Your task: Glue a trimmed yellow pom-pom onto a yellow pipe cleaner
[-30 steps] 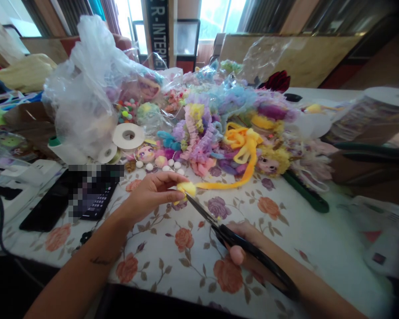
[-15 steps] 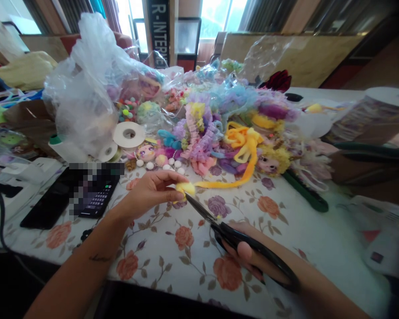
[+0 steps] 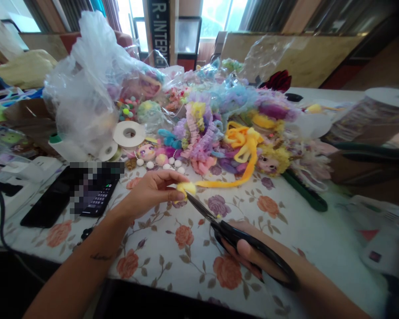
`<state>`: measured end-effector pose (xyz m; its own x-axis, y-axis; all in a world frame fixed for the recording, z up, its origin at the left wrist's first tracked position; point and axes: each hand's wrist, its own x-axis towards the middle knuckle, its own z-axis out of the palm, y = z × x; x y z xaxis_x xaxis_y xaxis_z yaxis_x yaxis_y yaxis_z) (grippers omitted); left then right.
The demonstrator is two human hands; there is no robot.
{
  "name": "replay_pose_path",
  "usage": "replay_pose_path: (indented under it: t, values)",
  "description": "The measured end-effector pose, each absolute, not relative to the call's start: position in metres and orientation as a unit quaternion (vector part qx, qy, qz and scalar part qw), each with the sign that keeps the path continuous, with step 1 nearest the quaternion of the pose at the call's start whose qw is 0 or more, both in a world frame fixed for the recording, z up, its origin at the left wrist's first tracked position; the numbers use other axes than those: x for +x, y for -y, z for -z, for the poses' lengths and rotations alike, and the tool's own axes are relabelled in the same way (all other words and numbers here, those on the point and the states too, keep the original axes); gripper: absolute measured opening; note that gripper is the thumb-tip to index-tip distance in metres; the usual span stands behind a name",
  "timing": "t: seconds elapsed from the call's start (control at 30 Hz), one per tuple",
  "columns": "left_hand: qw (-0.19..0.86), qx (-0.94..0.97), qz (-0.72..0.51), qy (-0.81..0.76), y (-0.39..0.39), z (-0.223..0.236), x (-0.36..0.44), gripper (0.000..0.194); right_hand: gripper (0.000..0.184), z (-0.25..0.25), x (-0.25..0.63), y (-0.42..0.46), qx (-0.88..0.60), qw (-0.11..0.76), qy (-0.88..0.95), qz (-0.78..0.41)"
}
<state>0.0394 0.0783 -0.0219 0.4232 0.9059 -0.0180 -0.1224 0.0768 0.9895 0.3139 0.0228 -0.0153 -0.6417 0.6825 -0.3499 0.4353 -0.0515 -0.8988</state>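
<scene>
Cutting: black scissors [image 3: 232,232] in the right hand [image 3: 252,257], blades aimed up and left at a yellow puff [image 3: 186,188] near the centre of the frame.
Change: against the pictures of a second and half a second ago, the right hand has rolled a little on the handles and the blade tips now sit at the puff's lower edge; the left hand [image 3: 149,192] has barely moved.
Meaning: by the look of it, the trimming of the puff is under way, not finished; whether the blades are biting or only touching cannot be told.
Left grip: thumb and forefinger pinched on the yellow puff, held just above the worktop [image 3: 173,248].
Right grip: fingers clenched through the scissor handles, lower centre-right of the frame.
Puff and grip: the puff sits at the left fingertips, touching them, with the blades meeting it from the lower right; a yellow ribbon [image 3: 226,181] trails from it toward the upper right.
Around: a heap of frilled trims [image 3: 213,119] and doll heads across the middle; a tape roll [image 3: 129,134] left of centre; a plastic bag [image 3: 83,93] at upper left; a phone [image 3: 66,199] at left, well apart from the hands.
</scene>
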Motion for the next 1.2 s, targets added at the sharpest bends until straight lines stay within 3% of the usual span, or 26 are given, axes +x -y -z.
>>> replay_pose_path:
  t: [0.27,0.53,0.93,1.07,1.2]
  values:
    - [0.637,0.551,-0.4,-0.361,-0.077,0.019,0.041,0.027,0.076,0.001,0.299,-0.018,-0.49,0.089,0.611,-0.616]
    - [0.626,0.573,-0.378,-0.369,-0.077,0.019,0.039,0.028,0.07,0.012,0.318,-0.025,-0.39,0.09,0.692,-0.601]
    - [0.659,0.549,-0.342,-0.384,-0.077,0.016,0.043,0.029,0.072,0.007,0.306,-0.022,-0.436,0.092,0.633,-0.633]
    - [0.656,0.5,-0.409,-0.39,-0.084,0.024,0.043,0.033,0.07,0.008,0.322,-0.033,-0.422,0.185,0.693,-0.555]
    - [0.631,0.41,-0.532,-0.388,-0.094,0.028,0.04,0.037,0.046,0.001,0.333,-0.044,-0.505,0.125,0.778,-0.351]
